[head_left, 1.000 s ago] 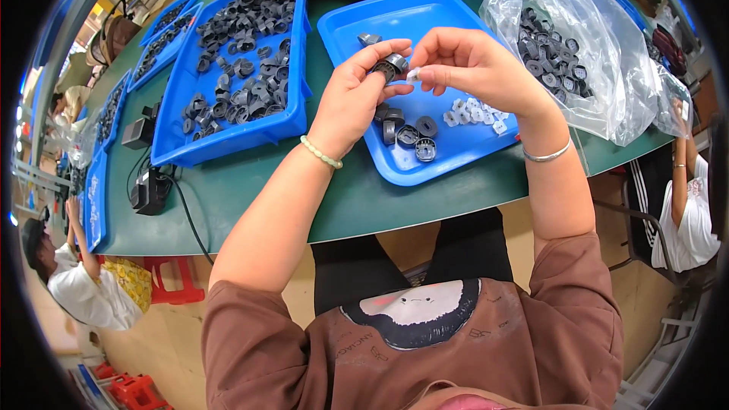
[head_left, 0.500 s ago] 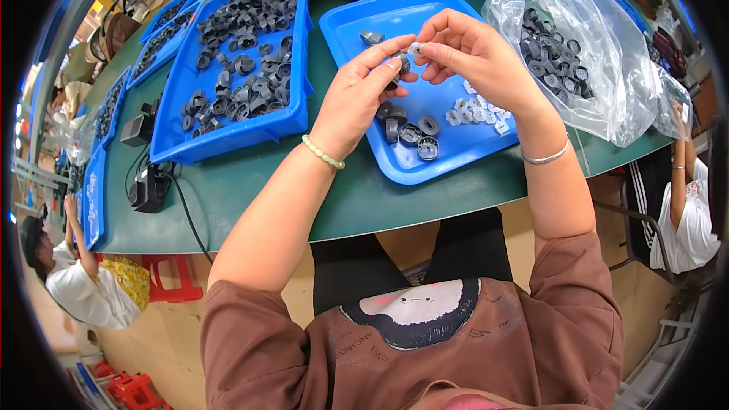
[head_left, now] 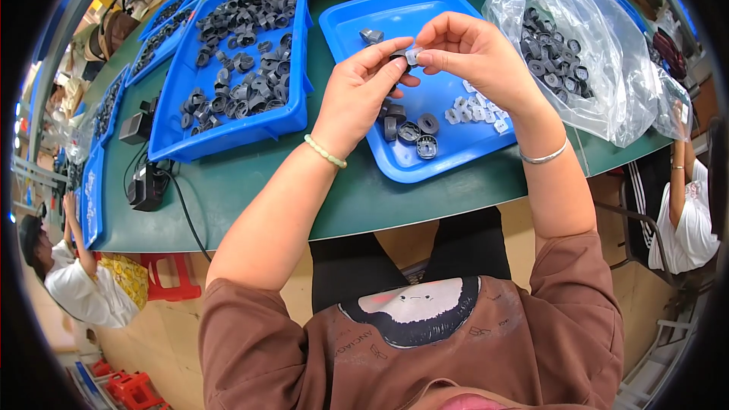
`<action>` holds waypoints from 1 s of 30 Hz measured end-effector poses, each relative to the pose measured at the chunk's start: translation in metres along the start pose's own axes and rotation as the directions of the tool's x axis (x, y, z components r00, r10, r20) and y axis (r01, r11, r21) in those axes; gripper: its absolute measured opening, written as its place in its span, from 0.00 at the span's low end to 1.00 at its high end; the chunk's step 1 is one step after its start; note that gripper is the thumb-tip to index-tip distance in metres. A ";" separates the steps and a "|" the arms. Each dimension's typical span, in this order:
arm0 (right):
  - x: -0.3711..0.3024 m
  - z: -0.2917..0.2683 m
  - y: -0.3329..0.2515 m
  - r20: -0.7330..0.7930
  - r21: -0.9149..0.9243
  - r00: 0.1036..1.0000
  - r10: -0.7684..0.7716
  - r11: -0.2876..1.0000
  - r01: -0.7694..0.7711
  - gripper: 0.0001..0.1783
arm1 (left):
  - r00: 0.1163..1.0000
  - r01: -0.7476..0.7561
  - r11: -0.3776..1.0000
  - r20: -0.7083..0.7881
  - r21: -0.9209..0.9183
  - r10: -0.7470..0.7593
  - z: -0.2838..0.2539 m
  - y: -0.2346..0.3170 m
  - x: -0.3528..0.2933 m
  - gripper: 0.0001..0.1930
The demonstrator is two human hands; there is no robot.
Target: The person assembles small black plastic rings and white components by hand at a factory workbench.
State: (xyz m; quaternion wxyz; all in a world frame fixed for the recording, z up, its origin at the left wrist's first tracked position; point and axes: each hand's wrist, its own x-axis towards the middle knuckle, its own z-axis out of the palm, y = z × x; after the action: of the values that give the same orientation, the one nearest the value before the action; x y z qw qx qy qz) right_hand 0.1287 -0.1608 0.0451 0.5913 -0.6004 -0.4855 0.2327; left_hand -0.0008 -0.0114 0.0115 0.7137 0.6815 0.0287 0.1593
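Note:
Over a shallow blue tray (head_left: 410, 171), my left hand (head_left: 366, 80) pinches a dark grey round plastic part (head_left: 400, 55), mostly covered by the fingers. My right hand (head_left: 465, 53) holds a small white plastic piece (head_left: 413, 56) between thumb and forefinger, against the grey part. Below the hands, several dark grey ring-shaped parts (head_left: 408, 133) lie in the tray. A pile of small white pieces (head_left: 474, 110) sits at the tray's right side. Another couple of grey parts (head_left: 371, 36) rest near its upper left.
A deeper blue bin (head_left: 228, 144) of grey parts stands to the left. At the right lies a clear plastic bag (head_left: 607, 106) with more grey parts. Black power adapters (head_left: 148, 186) and a cable are on the green table (head_left: 304, 212). People sit at both sides.
The white piece in my right hand has come from just beside the grey part to right against it. My left hand has shifted only slightly.

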 end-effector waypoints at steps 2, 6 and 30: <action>0.002 0.001 0.005 -0.046 -0.012 0.999 -0.026 1.000 0.025 0.10 | 1.000 -0.013 0.994 -0.026 -0.112 0.010 0.001 -0.001 0.001 0.18; 0.002 0.003 0.000 -0.166 -0.038 0.982 -0.088 0.996 0.083 0.09 | 1.000 0.014 0.995 0.003 -0.101 -0.013 -0.001 0.001 0.000 0.17; -0.001 0.016 -0.002 -0.131 -0.359 0.973 -0.192 0.924 0.134 0.06 | 0.999 0.038 0.997 0.034 -0.063 -0.036 -0.005 0.000 0.002 0.20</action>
State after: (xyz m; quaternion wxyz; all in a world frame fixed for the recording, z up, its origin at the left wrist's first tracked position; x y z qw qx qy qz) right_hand 0.1133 -0.1544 0.0437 0.5308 -0.6699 -0.5173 0.0431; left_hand 0.0002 -0.0064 0.0119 0.7384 0.6601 0.0246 0.1356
